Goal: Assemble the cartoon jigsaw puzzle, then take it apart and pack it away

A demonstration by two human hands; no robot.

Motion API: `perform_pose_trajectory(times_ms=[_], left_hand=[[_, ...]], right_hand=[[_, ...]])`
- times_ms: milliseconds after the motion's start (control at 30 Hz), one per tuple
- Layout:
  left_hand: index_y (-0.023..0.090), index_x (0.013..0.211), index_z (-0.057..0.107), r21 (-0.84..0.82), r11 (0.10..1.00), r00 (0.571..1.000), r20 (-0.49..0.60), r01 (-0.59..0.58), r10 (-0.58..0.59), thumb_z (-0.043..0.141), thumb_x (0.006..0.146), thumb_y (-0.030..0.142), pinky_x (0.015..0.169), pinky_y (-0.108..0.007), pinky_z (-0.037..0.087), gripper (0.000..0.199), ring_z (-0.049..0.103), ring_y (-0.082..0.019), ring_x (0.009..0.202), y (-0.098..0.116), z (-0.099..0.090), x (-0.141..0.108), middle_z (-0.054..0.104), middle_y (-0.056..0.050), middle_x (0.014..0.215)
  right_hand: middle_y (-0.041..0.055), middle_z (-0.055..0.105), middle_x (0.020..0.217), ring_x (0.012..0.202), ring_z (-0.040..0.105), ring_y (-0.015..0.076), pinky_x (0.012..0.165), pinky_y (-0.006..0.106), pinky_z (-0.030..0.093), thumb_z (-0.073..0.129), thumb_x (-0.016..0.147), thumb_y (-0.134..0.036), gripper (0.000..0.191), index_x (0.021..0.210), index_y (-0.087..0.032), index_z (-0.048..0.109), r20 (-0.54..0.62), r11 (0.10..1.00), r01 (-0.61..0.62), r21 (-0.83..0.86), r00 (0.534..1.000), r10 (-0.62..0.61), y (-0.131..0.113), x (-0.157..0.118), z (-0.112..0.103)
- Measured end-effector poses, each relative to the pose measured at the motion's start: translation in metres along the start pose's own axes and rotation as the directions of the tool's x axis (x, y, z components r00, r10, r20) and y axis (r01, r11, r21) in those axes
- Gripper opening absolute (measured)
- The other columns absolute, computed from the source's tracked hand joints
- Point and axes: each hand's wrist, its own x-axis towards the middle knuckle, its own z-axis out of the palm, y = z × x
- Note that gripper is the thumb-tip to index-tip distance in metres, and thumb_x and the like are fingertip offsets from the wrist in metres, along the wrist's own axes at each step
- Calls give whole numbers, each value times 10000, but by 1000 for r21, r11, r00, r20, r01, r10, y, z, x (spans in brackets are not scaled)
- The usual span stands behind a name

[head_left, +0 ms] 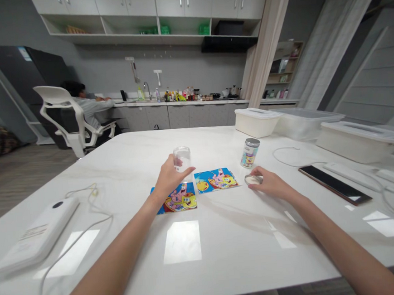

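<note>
My left hand (172, 176) is closed around a clear, lidless jar (183, 156), thumb stretched along its right side. Below that hand lies a blue cartoon card (180, 199), partly covered by my wrist. A second cartoon card (216, 180) rests flat between my hands. The fingers of my right hand (267, 182) pinch a round silver lid (253, 179) at the tabletop. Just behind that lid stands an upright jar with a silver lid and cartoon label (250, 153), touched by neither hand.
A white power bank (36, 235) with a cable lies at the left. On the right are a dark phone (334, 184), cables and several lidded storage boxes (256, 121). Beyond the white table (225, 240), a person sits in a white chair (61, 115) near the kitchen counter.
</note>
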Motion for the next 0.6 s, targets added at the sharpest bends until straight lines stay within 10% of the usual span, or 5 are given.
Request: perform_pose_trajectory(times_ms=[133, 300, 600], left_hand=[[219, 992, 513, -203, 975, 931, 332, -88, 153, 793, 643, 467, 814, -346, 500, 511, 659, -212, 891, 37, 3, -22, 707, -30, 948], [215, 1007, 577, -262, 942, 804, 501, -212, 320, 842, 565, 494, 786, -347, 498, 586, 641, -230, 890, 59, 20, -45, 687, -30, 988], [260, 1263, 498, -174, 944, 632, 706, -281, 319, 846, 504, 548, 958, -422, 447, 883, 559, -327, 1156, 48, 2, -37, 578, -90, 1301]], right_hand=[[87, 644, 1148, 1040, 625, 274, 923, 427, 472, 656, 684, -315, 390, 1049, -224, 556, -84, 986, 165, 26, 983, -163, -7, -2, 3], [102, 591, 1286, 1211, 549, 258, 1042, 457, 412, 538, 816, -267, 383, 1196, -225, 542, -121, 865, 490, 105, 870, -478, -30, -10, 14], [194, 421, 1476, 1373, 387, 294, 1097, 481, 311, 458, 903, -360, 555, 1418, -154, 429, 90, 912, 357, -203, 934, -346, -50, -15, 32]])
